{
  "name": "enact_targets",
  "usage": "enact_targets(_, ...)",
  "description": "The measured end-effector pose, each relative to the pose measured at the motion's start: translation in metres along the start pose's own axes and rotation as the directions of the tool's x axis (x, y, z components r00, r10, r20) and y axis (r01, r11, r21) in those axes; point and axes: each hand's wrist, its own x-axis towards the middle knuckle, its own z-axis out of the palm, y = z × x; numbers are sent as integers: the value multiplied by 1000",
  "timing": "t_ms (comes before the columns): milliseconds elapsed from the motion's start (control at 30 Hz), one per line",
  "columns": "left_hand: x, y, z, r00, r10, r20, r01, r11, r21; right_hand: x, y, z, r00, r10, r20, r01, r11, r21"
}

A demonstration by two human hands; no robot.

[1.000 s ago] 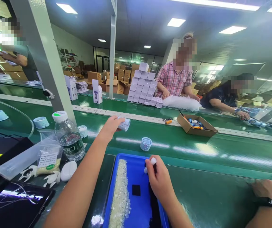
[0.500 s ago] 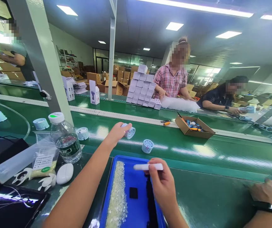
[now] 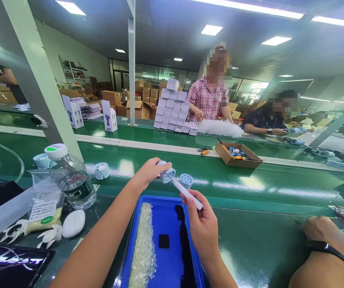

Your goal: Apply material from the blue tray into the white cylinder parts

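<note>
Here, hands holding light-blue part, white tool, near blue tray.

White rectangular ceiling panels lit the upper frame; glare streaked the glossy green belt mid-frame; the sides looked stretched.

One head camera looks forward and down over the tray at six o'clock, close to the left hand and right hand below centre, and across the belt to the ceiling at twelve.
</note>
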Motion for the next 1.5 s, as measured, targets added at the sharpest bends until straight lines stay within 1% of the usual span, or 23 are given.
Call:
enact_targets(200, -3, 1, 5, 1000, -6, 9, 6, 1000, -6, 0, 4, -2, 999, -33, 11, 33, 999, -18)
enact_targets(367, -2, 2, 7, 1000, -6, -3, 6, 1000, -1, 0, 3, -1, 998, -67, -12, 66, 997, -44)
enact_targets(467, -3, 3, 10, 999, -11, 38, 11, 1000, -3, 0, 1, 0, 994, -109, -6, 109, 992, -61)
enact_targets(533, -5, 4, 12, 999, -2, 45, 2, 1000, 11, 0, 0, 0, 990, -143, -10, 142, 987, -81)
enact_targets(600, -6, 6, 17, 1000, 24, -10, -24, 999, 38, 0, -1, 2, 991, -136, 1, 135, 982, -132)
enact_targets(633, -7, 7, 19, 997, 52, -60, -49, 998, 50, 0, -1, 3, 993, -111, 34, 115, 981, -159)
enact_targets(667, -8, 7, 23, 990, 87, -110, -82, 995, 51, -1, -2, 4, 993, -77, 92, 93, 979, -181)
enact_targets(733, -9, 7, 31, 964, 168, -208, -166, 986, 29, -1, -3, 7, 971, -20, 238, 68, 979, -193)
enact_targets(767, -10, 7, 36, 943, 209, -259, -212, 977, 17, -2, -4, 8, 956, -11, 294, 68, 980, -187)
enact_targets(833, -11, 5, 45, 904, 261, -338, -282, 959, -15, -3, -6, 10, 944, -25, 330, 85, 982, -170)
enact_targets(900, -13, 4, 53, 888, 259, -380, -311, 947, -83, -4, -9, 11, 950, -48, 308, 96, 985, -143)
enact_targets(1033, -15, 2, 59, 923, 178, -341, -288, 907, -306, -8, -12, 12, 963, -67, 263, 91, 993, -78)
enact_targets(1167, -17, 3, 58, 941, 112, -318, -240, 884, -401, -8, -10, 17, 974, -94, 206, 107, 993, -51)
enact_targets(1233, -18, 4, 58, 941, 91, -327, -230, 880, -415, -6, -7, 20, 980, -118, 163, 125, 992, -34)
enact_targets(1300, -18, 4, 59, 932, 90, -351, -234, 889, -393, -4, -4, 23, 983, -139, 121, 141, 990, -13)
enact_targets(1433, -16, 1, 60, 934, 76, -349, -226, 883, -412, -2, 1, 26, 987, -138, 87, 137, 990, 20)
enact_targets(1500, -15, -2, 62, 929, 122, -349, -264, 880, -394, -2, 1, 26, 992, -108, 68, 105, 994, 38)
